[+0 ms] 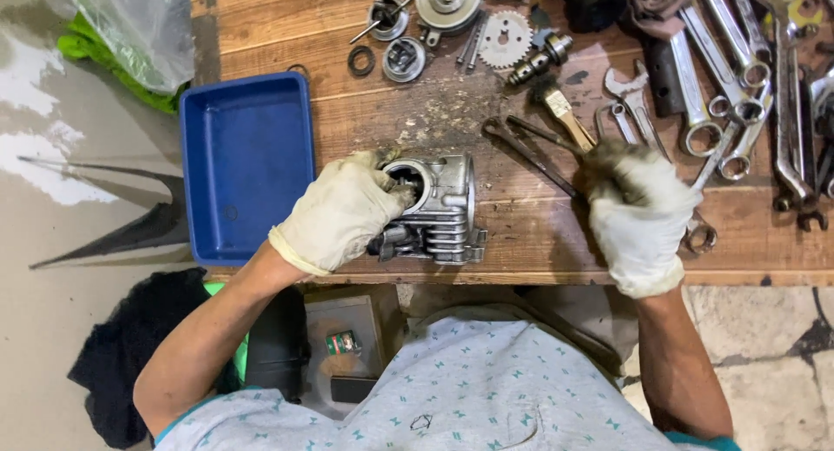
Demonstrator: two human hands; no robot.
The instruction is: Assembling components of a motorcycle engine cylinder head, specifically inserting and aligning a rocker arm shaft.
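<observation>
A finned metal engine cylinder [445, 209] lies on the wooden workbench [521, 242] near its front edge. My left hand [340, 211], in a dirty white glove, grips the cylinder's left end, fingers at the round bore. My right hand [637, 209], also gloved, rests to the right and closes around the handles of long dark pliers [532, 149], whose jaws point up-left toward the cylinder. A small paintbrush [563, 109] lies just beyond the pliers.
An empty blue plastic tray [248, 164] overhangs the bench's left edge. Several wrenches [738, 77] crowd the right side. Engine parts lie at the back: a sprocket gear [505, 39], a round cover [447, 1], a piston [405, 59], a rubber ring [360, 61].
</observation>
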